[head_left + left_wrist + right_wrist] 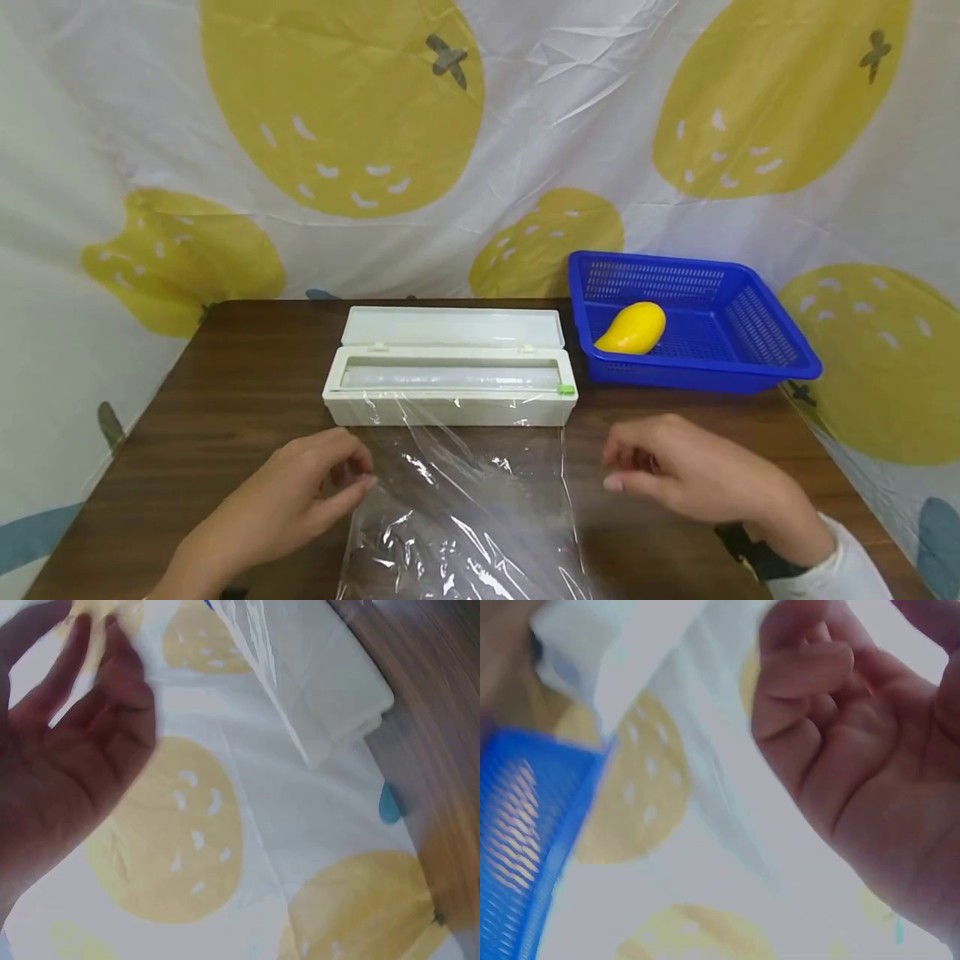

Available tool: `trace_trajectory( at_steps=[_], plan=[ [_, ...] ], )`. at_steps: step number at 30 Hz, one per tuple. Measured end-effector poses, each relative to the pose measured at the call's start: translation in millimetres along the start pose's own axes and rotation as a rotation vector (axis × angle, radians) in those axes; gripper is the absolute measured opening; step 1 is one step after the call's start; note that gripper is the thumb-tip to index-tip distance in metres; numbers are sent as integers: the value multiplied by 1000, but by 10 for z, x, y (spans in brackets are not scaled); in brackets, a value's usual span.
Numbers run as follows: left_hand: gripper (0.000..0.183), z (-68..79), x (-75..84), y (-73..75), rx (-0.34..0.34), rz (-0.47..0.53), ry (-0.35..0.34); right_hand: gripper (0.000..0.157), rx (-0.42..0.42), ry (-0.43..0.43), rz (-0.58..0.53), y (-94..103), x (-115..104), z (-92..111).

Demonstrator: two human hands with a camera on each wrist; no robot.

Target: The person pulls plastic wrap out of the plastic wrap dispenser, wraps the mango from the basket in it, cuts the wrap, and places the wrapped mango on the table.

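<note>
A sheet of clear plastic wrap (465,517) runs from a white wrap dispenser (450,410) toward the table's near edge. The dispenser's lid (453,323) is tipped back, showing the roll (450,377) inside; a green slide cutter (566,389) sits at the right end of its front edge. My left hand (292,492) hovers by the wrap's left edge, fingers loosely bent; whether its fingertips touch the film I cannot tell. On the other side my right hand (690,475), loosely curled, is apart from the film. In the right wrist view that hand (870,742) holds nothing.
A blue plastic basket (690,377) stands at the back right, close to the dispenser, with a yellow mango (636,327) in it. The dark wooden table (225,383) meets a fruit-print cloth (525,150) hanging behind it.
</note>
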State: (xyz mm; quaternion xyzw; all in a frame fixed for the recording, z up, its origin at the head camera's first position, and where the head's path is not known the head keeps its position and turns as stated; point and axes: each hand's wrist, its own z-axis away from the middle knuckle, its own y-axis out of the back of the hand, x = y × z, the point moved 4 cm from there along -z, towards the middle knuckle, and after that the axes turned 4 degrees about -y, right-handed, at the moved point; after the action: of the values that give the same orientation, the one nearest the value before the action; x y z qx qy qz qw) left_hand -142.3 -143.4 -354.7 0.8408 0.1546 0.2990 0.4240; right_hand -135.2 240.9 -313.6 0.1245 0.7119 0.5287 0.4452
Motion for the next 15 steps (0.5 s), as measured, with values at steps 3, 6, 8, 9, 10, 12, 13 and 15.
trace_trajectory(
  at_steps=[3, 6, 8, 9, 10, 12, 13, 15],
  plan=[
    [20, -135, -38, -53, 122, 4, -47, 3, 147, -39, -5, 459, 78, -166],
    [19, -188, -104, -145, 121, 24, -20, 5, 295, -68, 33, 884, 190, -356],
    [18, -188, -141, -197, 97, 40, 9, 5, 382, -107, 95, 1125, 319, -494],
    [17, -182, -156, -217, 88, 44, 23, 5, 406, -132, 123, 1222, 404, -568],
    [17, -174, -166, -230, 83, 44, 35, 7, 417, -156, 146, 1302, 510, -645],
    [17, -158, -180, -245, 82, 44, 48, 12, 386, -207, 172, 1400, 761, -795],
    [17, -151, -184, -250, 83, 47, 49, 15, 345, -234, 176, 1417, 902, -864],
    [18, -142, -185, -259, 79, 56, 48, 24, 233, -284, 166, 1395, 1179, -989]
  ],
)
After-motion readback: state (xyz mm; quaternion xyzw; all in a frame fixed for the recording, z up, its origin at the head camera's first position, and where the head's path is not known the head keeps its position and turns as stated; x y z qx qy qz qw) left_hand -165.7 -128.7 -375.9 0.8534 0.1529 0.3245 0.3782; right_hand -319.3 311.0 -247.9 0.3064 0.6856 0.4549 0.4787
